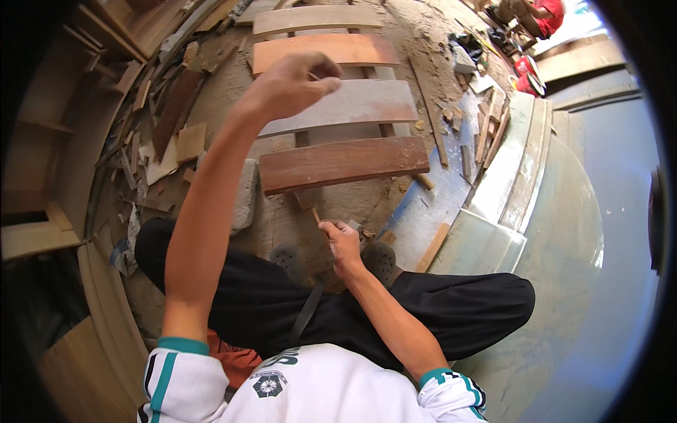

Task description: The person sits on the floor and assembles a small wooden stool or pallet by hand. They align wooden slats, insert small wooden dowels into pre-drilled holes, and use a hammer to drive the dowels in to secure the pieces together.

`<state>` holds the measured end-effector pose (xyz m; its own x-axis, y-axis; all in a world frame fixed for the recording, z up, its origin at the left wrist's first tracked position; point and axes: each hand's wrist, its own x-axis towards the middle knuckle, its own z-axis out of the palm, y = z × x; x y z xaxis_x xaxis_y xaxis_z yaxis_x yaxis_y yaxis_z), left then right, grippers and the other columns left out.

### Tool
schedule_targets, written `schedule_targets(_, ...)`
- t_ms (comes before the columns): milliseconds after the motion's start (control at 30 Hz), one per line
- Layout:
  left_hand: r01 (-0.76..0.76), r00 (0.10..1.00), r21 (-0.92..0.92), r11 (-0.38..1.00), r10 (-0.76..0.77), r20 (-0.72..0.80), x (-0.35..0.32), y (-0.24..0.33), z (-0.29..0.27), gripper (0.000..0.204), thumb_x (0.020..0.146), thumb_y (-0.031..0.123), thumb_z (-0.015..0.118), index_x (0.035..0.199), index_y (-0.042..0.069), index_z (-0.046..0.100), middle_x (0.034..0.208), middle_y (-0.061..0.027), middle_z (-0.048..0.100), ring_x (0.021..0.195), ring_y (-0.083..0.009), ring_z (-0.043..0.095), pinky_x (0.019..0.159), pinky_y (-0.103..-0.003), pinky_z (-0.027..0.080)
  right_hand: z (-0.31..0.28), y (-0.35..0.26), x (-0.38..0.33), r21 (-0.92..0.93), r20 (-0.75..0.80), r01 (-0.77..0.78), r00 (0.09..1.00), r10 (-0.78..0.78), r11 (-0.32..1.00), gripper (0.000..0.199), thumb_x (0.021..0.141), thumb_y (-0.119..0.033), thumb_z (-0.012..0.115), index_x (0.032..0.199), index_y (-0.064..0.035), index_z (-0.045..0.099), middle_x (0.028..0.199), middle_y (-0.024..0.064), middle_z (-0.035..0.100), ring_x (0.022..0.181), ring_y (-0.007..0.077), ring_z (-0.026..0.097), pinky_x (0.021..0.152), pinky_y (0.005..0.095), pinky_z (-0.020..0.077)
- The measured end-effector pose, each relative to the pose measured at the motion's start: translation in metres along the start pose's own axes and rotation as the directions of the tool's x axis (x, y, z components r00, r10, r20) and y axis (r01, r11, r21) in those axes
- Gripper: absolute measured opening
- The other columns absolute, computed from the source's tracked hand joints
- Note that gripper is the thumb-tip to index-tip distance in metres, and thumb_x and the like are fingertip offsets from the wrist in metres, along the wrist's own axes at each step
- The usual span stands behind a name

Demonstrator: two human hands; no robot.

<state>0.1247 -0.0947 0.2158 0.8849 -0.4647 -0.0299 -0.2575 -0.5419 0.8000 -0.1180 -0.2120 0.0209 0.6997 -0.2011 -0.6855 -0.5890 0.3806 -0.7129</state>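
Several wooden boards lie crosswise in front of me on narrow supports, with gaps between them. Nearest is a dark red-brown board (pixel 345 163); behind it come a greyish-white board (pixel 367 102), an orange-toned board (pixel 360 51) and a pale tan board (pixel 317 20). My left hand (pixel 293 86) is raised over the greyish and orange boards, its fingers loosely curled and the thumb apart, with nothing plainly held. Below the nearest board's front edge, my right hand (pixel 343 245) is closed on a thin wooden stick (pixel 316 213). The stick's far end points toward the supports under that board.
Wood offcuts (pixel 190 141) litter the dusty ground at left, near a concrete block (pixel 245 197) and wooden shelving (pixel 49 155). To the right lie glass-like sheets (pixel 486 243) and loose wood strips (pixel 490 127). A person in red (pixel 546 17) sits at the far right.
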Motion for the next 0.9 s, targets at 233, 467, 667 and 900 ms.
schedule_targets(233,0.274,0.899,-0.071,0.959,-0.281,-0.335,-0.078,-0.126,-0.001,0.047,0.087,0.041,0.073,0.103,-0.003,0.07,0.099,-0.0172,0.071,0.093,-0.0242,0.068,0.081,-0.037,0.054,0.054,0.007,-0.006,-0.009,-0.024,0.083,0.996,-0.084,0.996,0.023,0.087,-0.018,0.07,0.099,0.0021,0.071,0.077,-0.0022,0.06,0.066,0.0064,0.048,0.06,0.0232,0.0375)
schedule_targets(467,0.314,0.947,0.1,0.944,-0.319,0.029,-0.075,-0.121,0.003,0.047,0.085,0.044,0.074,0.096,-0.002,0.072,0.092,-0.0191,0.071,0.09,-0.0289,0.069,0.079,-0.04,0.054,0.053,-0.018,0.004,-0.017,-0.144,0.134,0.98,-0.135,0.991,0.014,0.088,-0.016,0.07,0.09,-0.0031,0.069,0.073,-0.003,0.059,0.06,0.0063,0.049,0.054,0.0241,0.0381)
schedule_targets(667,0.239,0.95,0.214,0.947,-0.273,0.148,-0.08,-0.112,0.005,0.04,0.084,0.037,0.075,0.096,-0.002,0.073,0.089,-0.0199,0.072,0.084,-0.0324,0.069,0.078,-0.041,0.053,0.066,-0.026,0.005,-0.028,-0.151,0.149,0.977,-0.151,0.988,0.013,0.088,-0.016,0.07,0.09,-0.0032,0.069,0.073,-0.0037,0.059,0.061,0.0061,0.049,0.055,0.0233,0.0374)
schedule_targets(900,0.065,0.988,0.273,0.96,-0.101,0.117,-0.079,-0.118,0.021,0.037,0.084,0.036,0.072,0.096,0.001,0.071,0.098,-0.0207,0.071,0.095,-0.0379,0.067,0.083,-0.047,0.053,0.072,-0.027,0.003,0.02,-0.176,0.128,0.977,-0.123,0.992,0.019,0.087,-0.015,0.07,0.094,0.0027,0.069,0.074,-0.0046,0.056,0.065,0.0036,0.043,0.058,0.0214,0.0328)
